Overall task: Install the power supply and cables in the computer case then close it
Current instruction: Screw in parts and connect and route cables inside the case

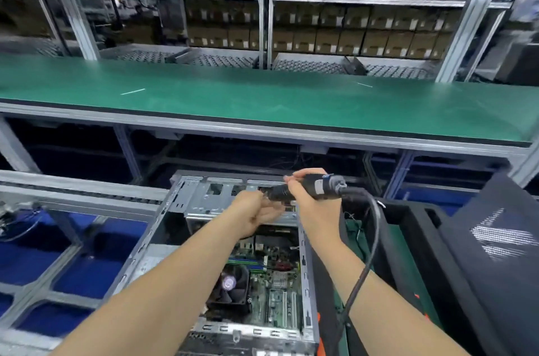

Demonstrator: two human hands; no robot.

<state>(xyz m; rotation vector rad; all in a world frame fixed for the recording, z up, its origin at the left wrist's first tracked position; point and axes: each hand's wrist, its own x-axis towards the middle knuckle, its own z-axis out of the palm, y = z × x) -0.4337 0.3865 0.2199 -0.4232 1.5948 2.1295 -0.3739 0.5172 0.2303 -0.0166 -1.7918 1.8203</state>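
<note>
A metal roller frame [81,195] is seen at left. The open computer case [163,241] is set at centre, below a green-matted bench [204,98]. Over it the left hand [256,214] is blurred and its grip cannot be told, and an electric screwdriver [319,187] is gripped by the right hand [309,201].

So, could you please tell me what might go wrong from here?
1. The left hand is right at the tip of the electric screwdriver that the right hand holds; an accidental start could nick fingers.
2. Anything dropped there may fall onto the exposed motherboard in the open computer case.
3. The cable trails along the case's right wall and could snag.
</note>
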